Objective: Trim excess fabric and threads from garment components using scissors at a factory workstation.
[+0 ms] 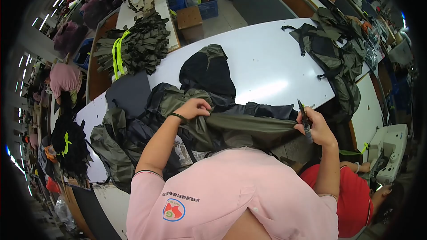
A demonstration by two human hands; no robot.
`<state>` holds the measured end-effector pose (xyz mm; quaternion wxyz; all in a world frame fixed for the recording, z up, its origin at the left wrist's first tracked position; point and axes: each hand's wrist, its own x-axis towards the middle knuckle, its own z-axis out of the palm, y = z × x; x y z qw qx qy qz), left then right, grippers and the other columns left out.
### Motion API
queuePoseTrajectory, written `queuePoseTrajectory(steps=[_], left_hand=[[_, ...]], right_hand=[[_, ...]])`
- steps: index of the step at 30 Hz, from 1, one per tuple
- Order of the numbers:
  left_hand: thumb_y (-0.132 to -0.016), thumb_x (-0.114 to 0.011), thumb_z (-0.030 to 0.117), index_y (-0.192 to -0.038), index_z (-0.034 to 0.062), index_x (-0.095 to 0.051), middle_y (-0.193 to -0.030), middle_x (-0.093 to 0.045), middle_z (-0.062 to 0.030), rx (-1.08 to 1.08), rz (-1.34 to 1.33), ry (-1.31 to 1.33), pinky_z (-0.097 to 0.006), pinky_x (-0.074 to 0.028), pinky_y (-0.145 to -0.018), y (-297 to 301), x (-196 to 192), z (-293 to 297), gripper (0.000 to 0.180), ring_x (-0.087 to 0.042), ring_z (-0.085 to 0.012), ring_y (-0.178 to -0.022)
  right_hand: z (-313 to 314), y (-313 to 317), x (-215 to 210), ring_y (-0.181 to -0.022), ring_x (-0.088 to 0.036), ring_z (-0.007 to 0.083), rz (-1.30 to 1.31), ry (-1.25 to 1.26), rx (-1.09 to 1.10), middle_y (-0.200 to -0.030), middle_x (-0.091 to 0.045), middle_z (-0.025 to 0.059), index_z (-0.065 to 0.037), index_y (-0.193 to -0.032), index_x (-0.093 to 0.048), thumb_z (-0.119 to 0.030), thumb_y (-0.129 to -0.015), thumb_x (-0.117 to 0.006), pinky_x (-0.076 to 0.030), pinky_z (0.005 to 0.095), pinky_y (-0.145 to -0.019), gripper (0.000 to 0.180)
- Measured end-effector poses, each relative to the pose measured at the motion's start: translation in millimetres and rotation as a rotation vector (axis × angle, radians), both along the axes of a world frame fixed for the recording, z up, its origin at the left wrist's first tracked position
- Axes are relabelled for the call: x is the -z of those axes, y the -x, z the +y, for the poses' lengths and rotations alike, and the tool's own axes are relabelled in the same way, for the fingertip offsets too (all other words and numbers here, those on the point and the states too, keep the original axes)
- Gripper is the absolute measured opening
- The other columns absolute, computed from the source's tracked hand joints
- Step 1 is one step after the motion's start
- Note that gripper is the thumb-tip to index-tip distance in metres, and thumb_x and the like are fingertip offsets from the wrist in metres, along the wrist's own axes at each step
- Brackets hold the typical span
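Observation:
A strip of olive-green fabric point(253, 123) is stretched between my hands close in front of me. My left hand point(194, 109) is closed on its left end. In my right hand point(316, 126) is a dark pen point(304, 118), held upright, while the fingertips pinch the fabric's right end. Under and beyond the strip lies a crumpled pile of black and olive cloth. A black hood-shaped piece point(207, 73) with an olive edge rests farther out on the table.
Bundled dark straps point(138, 44) with neon-yellow ties sit at the far left of the white table point(267, 53). Olive-black bags point(333, 53) lie at the right. A person in red point(347, 204) works beside a sewing machine point(389, 153) close on my right. Blue crates point(204, 4) stand beyond.

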<state>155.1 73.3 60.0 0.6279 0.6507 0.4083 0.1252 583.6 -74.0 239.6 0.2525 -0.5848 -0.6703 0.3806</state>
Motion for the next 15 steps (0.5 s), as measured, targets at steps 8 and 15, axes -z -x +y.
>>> queuePoseTrajectory(steps=[8, 15], left_hand=[[-0.078, -0.065, -0.012, -0.086, 0.0039, -0.057, -0.084, -0.058, -0.0007, -0.701, -0.818, -0.119, -0.027, -0.048, -0.078, 21.9, -97.0, -13.8, 0.019, -0.057, -0.0134, -0.078], [-0.070, -0.079, 0.004, -0.100, 0.0062, -0.068, -0.079, -0.050, 0.0025, -0.068, 0.131, -0.119, -0.022, -0.041, -0.071, 57.9, -122.6, -35.4, 0.031, -0.047, -0.0094, -0.075]], right_hand=[[-0.2, -16.2, 17.4, -0.070, -0.051, 0.0148, -0.022, -0.002, 0.099, -0.075, -0.055, 0.0063, -0.001, -0.088, -0.052, -0.002, -0.076, -0.071, -0.045, 0.0282, -0.068, 0.023], [7.5, -13.7, 71.1, -0.072, -0.055, 0.0210, 0.019, -0.010, 0.153, -0.078, -0.058, 0.0112, -0.001, -0.092, -0.053, 0.000, -0.075, -0.068, -0.046, 0.0304, -0.070, 0.023]])
